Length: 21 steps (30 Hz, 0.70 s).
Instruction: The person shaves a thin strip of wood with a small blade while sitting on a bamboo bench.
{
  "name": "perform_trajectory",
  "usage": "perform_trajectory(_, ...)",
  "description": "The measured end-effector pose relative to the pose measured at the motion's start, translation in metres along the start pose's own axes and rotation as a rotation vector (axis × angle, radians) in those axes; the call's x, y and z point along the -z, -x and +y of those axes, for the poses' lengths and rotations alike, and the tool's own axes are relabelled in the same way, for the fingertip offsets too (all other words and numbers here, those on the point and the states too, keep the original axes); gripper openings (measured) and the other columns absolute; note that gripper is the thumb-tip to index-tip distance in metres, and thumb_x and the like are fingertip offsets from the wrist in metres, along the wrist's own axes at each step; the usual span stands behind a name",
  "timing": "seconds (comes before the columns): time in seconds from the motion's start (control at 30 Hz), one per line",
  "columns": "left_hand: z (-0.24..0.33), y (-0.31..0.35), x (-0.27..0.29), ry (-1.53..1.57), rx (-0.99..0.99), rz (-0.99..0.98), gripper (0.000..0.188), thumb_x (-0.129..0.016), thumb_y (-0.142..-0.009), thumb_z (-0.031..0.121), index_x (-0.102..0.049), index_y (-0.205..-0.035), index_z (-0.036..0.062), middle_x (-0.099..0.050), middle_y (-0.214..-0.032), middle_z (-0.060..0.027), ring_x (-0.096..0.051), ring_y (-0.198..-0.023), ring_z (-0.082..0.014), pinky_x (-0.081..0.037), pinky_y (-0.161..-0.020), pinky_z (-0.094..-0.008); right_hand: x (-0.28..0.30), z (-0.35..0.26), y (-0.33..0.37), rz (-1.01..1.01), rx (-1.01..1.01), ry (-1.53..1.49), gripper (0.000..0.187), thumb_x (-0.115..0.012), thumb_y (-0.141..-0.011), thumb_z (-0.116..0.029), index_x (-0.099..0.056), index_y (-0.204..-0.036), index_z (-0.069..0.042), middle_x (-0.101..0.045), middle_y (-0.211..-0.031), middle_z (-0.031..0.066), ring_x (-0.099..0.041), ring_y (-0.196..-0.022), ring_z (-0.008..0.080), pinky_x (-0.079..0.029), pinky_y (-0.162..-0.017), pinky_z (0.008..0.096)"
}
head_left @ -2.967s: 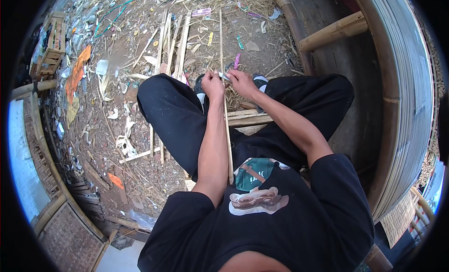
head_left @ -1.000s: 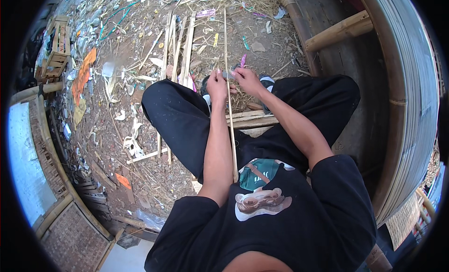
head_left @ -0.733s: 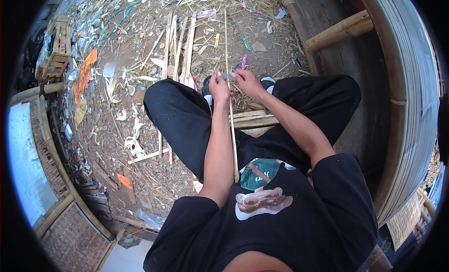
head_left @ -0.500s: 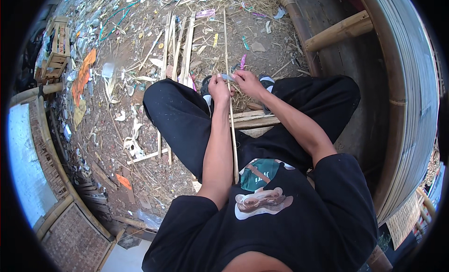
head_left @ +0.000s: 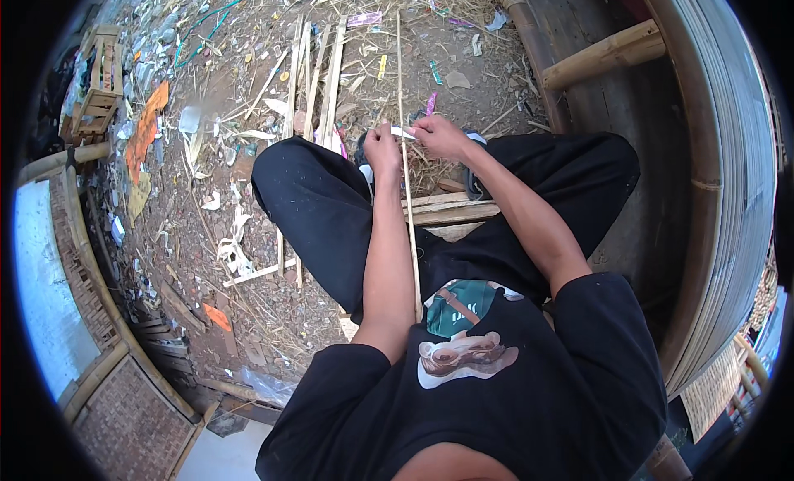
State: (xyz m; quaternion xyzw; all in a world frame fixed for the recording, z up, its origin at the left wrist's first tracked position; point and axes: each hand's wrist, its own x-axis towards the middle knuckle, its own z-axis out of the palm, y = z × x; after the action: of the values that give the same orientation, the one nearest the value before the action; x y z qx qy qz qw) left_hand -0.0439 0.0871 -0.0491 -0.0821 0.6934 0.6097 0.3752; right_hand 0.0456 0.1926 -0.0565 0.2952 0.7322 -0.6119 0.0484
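A long, thin bamboo strip [head_left: 410, 224] runs away from my belly, between my forearms and out past my hands. My left hand [head_left: 383, 153] is closed at the strip's left side, its fingers against it and partly hidden. From the right, my right hand [head_left: 440, 138] is closed in a pinch on the end of a short, flat, pale blade-like piece [head_left: 400, 133]. That piece bridges the gap between both hands and crosses the strip. Whether it has a handle, and what exactly lies inside my left fist, is hidden.
Several split bamboo slats [head_left: 332, 84] lie on the littered ground beyond my left knee. Bamboo pieces [head_left: 451, 210] lie between my legs. A wooden crate [head_left: 103, 80] stands far left. At right are a bamboo crossbar [head_left: 608, 55] and a stack of long pale strips [head_left: 732, 175].
The flat piece between my hands has turned from dull grey to bright pale. My right hand has shifted slightly, and the bamboo strip's far end has moved up a little.
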Motion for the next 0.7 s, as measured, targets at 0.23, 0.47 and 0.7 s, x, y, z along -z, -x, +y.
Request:
perform_trajectory(0.23,-0.039,-0.041,0.018,-0.339,-0.41,0.106,0.033,-0.053,-0.089,0.022,-0.049,-0.065,0.0002,-0.049,-0.054,-0.0047,-0.048,-0.044,-0.0117,-0.043,-0.04,-0.0293,-0.005,0.003,-0.006,0.005,0.043,0.035,0.037,-0.054,-0.088,-0.035,-0.061,-0.074,-0.001,-0.049,-0.055,0.0039,-0.042,-0.052,0.0127,-0.036,-0.051,0.0318)
perform_trajectory(0.47,-0.018,-0.019,-0.004,-0.042,-0.058,0.184,0.031,-0.054,-0.088,0.017,-0.05,-0.063,-0.0015,-0.05,-0.055,-0.0079,-0.049,-0.04,-0.0176,-0.046,-0.032,-0.0323,0.003,-0.002,-0.002,-0.166,-0.295,-0.577,0.033,-0.054,-0.091,-0.029,-0.052,-0.072,-0.003,-0.038,-0.048,-0.004,-0.03,-0.038,0.0069,-0.021,-0.037,0.0263)
perform_trajectory(0.7,-0.019,-0.027,-0.003,0.047,0.087,0.208,0.028,-0.055,-0.086,0.014,-0.05,-0.065,-0.0035,-0.051,-0.059,-0.0111,-0.05,-0.04,-0.0208,-0.047,-0.032,-0.0355,0.009,-0.017,-0.001,-0.206,-0.439,-0.728,0.027,-0.051,-0.092,-0.023,-0.047,-0.073,-0.004,-0.03,-0.047,-0.0059,-0.024,-0.036,0.0066,-0.017,-0.036,0.0256)
